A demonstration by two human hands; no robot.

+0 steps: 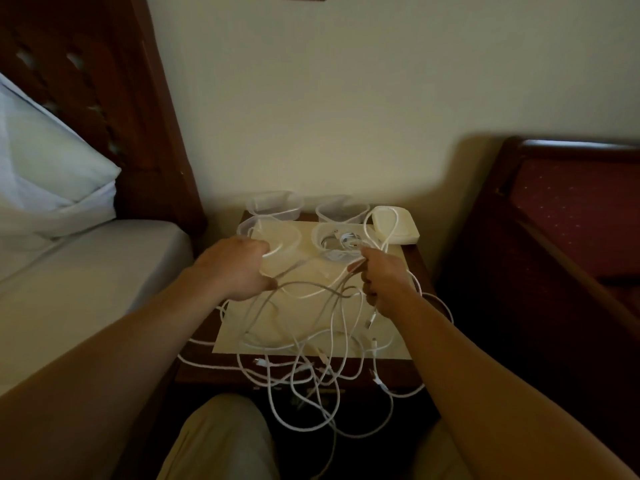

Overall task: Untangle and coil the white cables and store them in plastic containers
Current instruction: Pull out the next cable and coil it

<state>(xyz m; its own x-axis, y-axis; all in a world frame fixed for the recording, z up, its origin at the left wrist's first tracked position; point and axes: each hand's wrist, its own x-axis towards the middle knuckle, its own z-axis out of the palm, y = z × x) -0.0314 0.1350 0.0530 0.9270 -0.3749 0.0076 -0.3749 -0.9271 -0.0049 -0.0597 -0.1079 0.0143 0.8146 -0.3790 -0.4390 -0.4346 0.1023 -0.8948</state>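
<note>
Cables [311,344], white and tangled, sprawl over the nightstand [388,370] and hang off its front edge. Left hand [239,268] and right hand [384,278] each grip strands, fingers curled around them. Behind stand four clear containers [273,202]; one [341,237] holds a coiled cable.

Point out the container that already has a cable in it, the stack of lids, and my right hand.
Container with cable [320,233], head view, left rim.
Stack of lids [398,226], head view, top.
Right hand [384,282], head view, back.

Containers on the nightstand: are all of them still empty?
No: the near right container already holds a coiled white cable, while the others look empty.
</note>
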